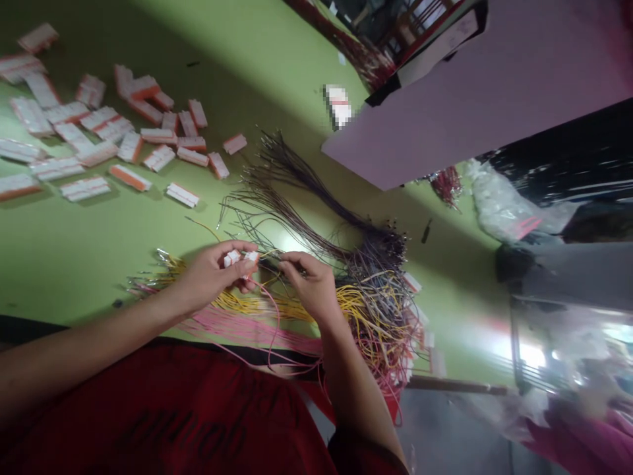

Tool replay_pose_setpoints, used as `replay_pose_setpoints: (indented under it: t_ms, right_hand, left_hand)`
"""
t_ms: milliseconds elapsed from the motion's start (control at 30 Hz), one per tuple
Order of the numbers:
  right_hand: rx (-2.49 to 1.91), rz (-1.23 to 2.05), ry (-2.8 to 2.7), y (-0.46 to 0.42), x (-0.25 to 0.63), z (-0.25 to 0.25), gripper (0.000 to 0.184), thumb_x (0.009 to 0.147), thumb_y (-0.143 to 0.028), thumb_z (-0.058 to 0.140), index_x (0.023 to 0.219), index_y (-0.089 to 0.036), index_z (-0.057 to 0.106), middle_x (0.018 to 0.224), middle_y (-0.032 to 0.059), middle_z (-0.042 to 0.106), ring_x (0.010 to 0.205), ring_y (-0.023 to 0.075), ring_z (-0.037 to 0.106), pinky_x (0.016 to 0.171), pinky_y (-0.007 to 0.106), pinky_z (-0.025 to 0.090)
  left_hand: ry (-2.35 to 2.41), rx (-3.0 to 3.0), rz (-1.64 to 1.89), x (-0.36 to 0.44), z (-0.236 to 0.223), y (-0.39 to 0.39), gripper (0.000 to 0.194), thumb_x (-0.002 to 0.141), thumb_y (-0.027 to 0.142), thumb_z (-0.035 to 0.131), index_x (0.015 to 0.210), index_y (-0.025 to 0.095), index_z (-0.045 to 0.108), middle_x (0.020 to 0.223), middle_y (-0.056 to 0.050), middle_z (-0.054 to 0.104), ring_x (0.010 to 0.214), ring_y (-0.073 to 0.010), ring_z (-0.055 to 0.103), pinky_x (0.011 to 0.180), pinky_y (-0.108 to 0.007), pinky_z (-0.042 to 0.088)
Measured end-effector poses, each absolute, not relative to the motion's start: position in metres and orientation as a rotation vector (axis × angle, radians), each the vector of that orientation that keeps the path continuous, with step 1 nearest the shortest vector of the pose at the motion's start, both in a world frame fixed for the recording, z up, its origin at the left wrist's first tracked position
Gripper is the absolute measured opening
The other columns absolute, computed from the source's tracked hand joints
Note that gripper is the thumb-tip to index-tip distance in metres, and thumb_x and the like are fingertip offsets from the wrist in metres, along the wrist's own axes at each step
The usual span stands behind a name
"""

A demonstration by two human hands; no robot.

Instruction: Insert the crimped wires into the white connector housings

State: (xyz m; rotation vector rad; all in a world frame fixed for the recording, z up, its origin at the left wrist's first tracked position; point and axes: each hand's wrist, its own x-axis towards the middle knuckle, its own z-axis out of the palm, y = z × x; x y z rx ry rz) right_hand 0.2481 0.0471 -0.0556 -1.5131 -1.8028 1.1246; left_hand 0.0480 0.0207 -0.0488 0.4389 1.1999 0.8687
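My left hand (225,270) is closed around a white-and-orange connector housing (251,256), with another white piece (231,258) showing beside it. A pink wire (277,310) runs from the held housing and loops down toward my shirt. Just to the right, my right hand (311,280) pinches a thin wire, yellowish near the housing (267,253). Its tip at the housing is too small to make out. Beneath both hands lie bundles of yellow wires (297,309) and pink wires (232,324). Dark wires (316,224) with metal ends fan out beyond my hands.
Many loose white-and-orange connector housings (99,125) are scattered over the green table (208,39) at the left. A pale purple panel (445,105) juts in from the upper right. A clear plastic bag (509,204) and a small dark object (426,231) lie to the right.
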Motion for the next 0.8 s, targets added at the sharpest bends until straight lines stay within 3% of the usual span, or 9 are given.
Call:
replay_pose_setpoints:
  t_ms: [167, 300, 467, 800]
  right_hand:
    - [-1.503, 1.013, -1.848, 0.036, 0.243, -0.042, 0.013, 0.086, -0.030, 0.065, 0.089, -0.024, 0.076, 0.080, 0.0024, 0.075, 0.071, 0.0167, 0.067, 0.067, 0.031, 0.053]
    - [-1.473, 0.929, -1.954, 0.027, 0.234, -0.024, 0.013, 0.087, -0.021, 0.060, 0.082, -0.022, 0.072, 0.074, 0.0006, 0.073, 0.065, 0.0138, 0.063, 0.063, 0.028, 0.047]
    - [-1.366, 0.592, -2.199, 0.021, 0.229, -0.009, 0.022, 0.091, -0.018, 0.056, 0.072, -0.022, 0.067, 0.069, 0.0002, 0.070, 0.066, 0.0143, 0.062, 0.074, 0.033, 0.043]
    - [-1.470, 0.637, -2.173, 0.023, 0.227, -0.028, 0.021, 0.088, -0.016, 0.058, 0.070, -0.021, 0.068, 0.068, -0.0001, 0.073, 0.066, 0.0144, 0.063, 0.080, 0.033, 0.040]
  left_hand:
    - [1.213, 0.434, 0.882, 0.050, -0.050, 0.020, 0.023, 0.075, 0.023, 0.078, 0.096, 0.018, 0.069, 0.062, 0.002, 0.070, 0.050, -0.0133, 0.066, 0.047, -0.021, 0.051]
    - [1.258, 0.447, 0.892, 0.053, -0.048, 0.018, 0.019, 0.080, 0.020, 0.075, 0.098, 0.018, 0.070, 0.064, 0.002, 0.070, 0.052, -0.0128, 0.067, 0.049, -0.021, 0.052]
    - [1.293, 0.458, 0.908, 0.054, -0.048, 0.017, 0.023, 0.082, 0.018, 0.075, 0.104, 0.018, 0.071, 0.070, 0.004, 0.070, 0.055, -0.0101, 0.067, 0.053, -0.019, 0.052]
    - [1.021, 0.176, 0.922, 0.059, -0.048, 0.014, 0.028, 0.082, 0.012, 0.075, 0.107, 0.016, 0.065, 0.075, -0.001, 0.072, 0.052, -0.0113, 0.065, 0.047, -0.020, 0.046]
